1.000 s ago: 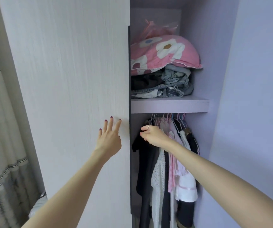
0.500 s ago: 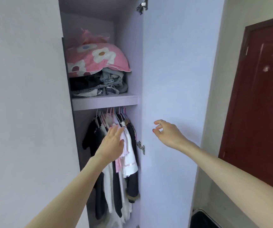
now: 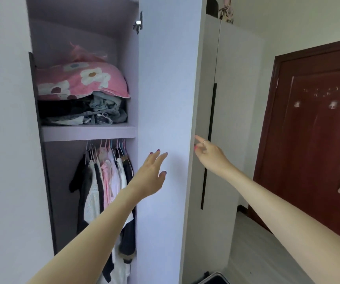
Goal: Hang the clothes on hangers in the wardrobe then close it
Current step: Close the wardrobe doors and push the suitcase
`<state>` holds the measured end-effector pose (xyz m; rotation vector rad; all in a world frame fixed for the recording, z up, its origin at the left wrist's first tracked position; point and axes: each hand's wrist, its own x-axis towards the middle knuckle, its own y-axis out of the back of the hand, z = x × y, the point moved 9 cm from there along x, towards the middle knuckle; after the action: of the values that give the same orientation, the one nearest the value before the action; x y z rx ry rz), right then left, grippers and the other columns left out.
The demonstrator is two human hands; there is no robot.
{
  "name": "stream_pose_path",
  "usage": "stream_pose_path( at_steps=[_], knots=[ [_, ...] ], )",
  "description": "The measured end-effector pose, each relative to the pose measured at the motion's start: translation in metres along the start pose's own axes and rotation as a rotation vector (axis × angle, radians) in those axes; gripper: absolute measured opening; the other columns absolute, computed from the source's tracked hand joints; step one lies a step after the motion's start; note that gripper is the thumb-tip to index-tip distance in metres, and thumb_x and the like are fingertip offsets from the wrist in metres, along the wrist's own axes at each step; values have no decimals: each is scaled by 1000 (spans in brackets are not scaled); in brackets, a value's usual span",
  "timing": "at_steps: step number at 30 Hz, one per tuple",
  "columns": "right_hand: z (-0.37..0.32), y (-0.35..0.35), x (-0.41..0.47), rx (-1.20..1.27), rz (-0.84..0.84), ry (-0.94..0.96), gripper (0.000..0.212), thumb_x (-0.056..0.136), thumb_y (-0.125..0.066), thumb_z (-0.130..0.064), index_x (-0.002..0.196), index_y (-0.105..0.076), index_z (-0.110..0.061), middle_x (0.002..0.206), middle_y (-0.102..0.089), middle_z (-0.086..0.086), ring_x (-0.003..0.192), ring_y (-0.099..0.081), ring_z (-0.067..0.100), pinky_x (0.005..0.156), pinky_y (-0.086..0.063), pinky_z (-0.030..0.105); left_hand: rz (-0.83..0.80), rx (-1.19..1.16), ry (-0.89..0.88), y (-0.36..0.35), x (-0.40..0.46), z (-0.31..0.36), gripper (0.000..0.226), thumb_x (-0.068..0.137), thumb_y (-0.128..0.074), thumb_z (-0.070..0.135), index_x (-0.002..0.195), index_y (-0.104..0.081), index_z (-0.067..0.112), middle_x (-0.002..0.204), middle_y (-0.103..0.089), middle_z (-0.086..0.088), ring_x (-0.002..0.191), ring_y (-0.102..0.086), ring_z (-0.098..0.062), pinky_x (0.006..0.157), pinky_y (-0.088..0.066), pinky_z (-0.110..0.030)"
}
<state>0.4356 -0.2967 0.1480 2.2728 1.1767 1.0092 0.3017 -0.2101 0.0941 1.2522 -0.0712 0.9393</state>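
Note:
The wardrobe stands open, its right door (image 3: 165,89) swung out toward me with the lilac inner face showing. Black, white and pink clothes on hangers (image 3: 105,177) fill the rail under the shelf (image 3: 87,133). My left hand (image 3: 151,173) is open, fingers spread, in front of the door's inner face near the hanging clothes; contact with the door cannot be told. My right hand (image 3: 210,153) reaches to the door's outer edge, index finger out, the other fingers loosely bent, holding nothing.
A pink flowered pillow (image 3: 81,80) lies on folded garments on the shelf. A closed wardrobe door with a long black handle (image 3: 209,144) is behind the open door. A dark red room door (image 3: 316,136) stands at right. A dark bin edge (image 3: 216,279) is on the floor.
The view has swung right. My left hand moved from the left door across the clothes to the open right door. My right hand left the hangers and reached the door's outer edge.

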Motion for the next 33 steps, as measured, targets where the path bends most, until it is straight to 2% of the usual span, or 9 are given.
stream_pose_path(
  at_steps=[2, 4, 7, 12, 16, 21, 25, 28, 33],
  knots=[
    [2, -5, 3, 81, -54, 20, 52, 99, -31, -11, 148, -25, -24, 119, -59, -12, 107, -58, 25, 95, -46, 32, -11, 21, 17, -6, 1, 4, 60, 97, -43, 21, 149, -12, 19, 158, -4, -2, 146, 2, -17, 114, -14, -33],
    [3, -5, 4, 157, -78, 35, 54, 97, -28, -4, 147, -28, -25, 115, -60, -13, 107, -60, 26, 100, -46, 42, -5, 40, 45, -8, -1, 6, 67, 96, -46, 28, 149, -7, 18, 158, -1, -2, 145, 3, -17, 115, -12, -34],
    [-2, -10, 2, 265, -157, 57, 51, 99, -25, -3, 145, -32, -24, 134, -52, 0, 105, -59, 18, 102, -44, 34, 33, 81, 92, -4, -5, 6, 79, 92, -50, 41, 149, -1, 16, 158, 2, -3, 145, 5, -18, 117, -9, -36],
    [-34, -35, -8, 334, -299, 153, 48, 101, -24, -6, 145, -34, -24, 136, -51, 1, 104, -61, 15, 98, -44, 25, 180, 126, 184, 14, -19, -4, 95, 84, -54, 55, 149, 1, 13, 158, 2, -1, 145, 5, -18, 118, -5, -38],
    [-66, -77, -5, 405, -397, 218, 44, 102, -30, -7, 146, -31, -15, 141, -47, 12, 117, -58, 26, 98, -45, 29, 270, 206, 308, 39, -43, -42, 98, 83, -56, 54, 149, 2, 10, 157, 3, -6, 145, 8, -22, 119, -2, -42],
    [-99, -134, 7, 390, -503, 283, 43, 101, -36, -11, 144, -35, -15, 142, -47, 6, 125, -51, 19, 103, -43, 32, 385, 269, 396, 80, -78, -90, 96, 83, -57, 46, 148, 3, 10, 157, 5, -5, 145, 10, -21, 117, -1, -40],
    [-142, -192, 23, -41, -383, 551, 56, 99, -42, -17, 150, -20, -23, 157, -15, -3, 143, -21, 15, 117, -19, 31, 495, 293, 471, 113, -100, -143, 91, 84, -56, 40, 149, 1, 9, 158, 2, -5, 145, 9, -20, 117, 0, -38],
    [-165, -221, 41, -298, -228, 670, 64, 99, -41, -19, 152, -5, -26, 158, 14, -7, 147, 3, 17, 117, -15, 36, 547, 333, 528, 133, -110, -184, 90, 86, -54, 41, 148, 1, 7, 158, 2, -6, 145, 8, -21, 117, 0, -38],
    [-201, -278, 86, -672, -81, 834, 77, 96, -47, -32, 150, 7, -27, 156, 23, 0, 145, 18, 24, 118, -6, 51, 545, 392, 589, 163, -104, -263, 90, 87, -52, 45, 148, 3, 7, 157, 4, -8, 145, 7, -23, 117, -1, -41]
  ],
)
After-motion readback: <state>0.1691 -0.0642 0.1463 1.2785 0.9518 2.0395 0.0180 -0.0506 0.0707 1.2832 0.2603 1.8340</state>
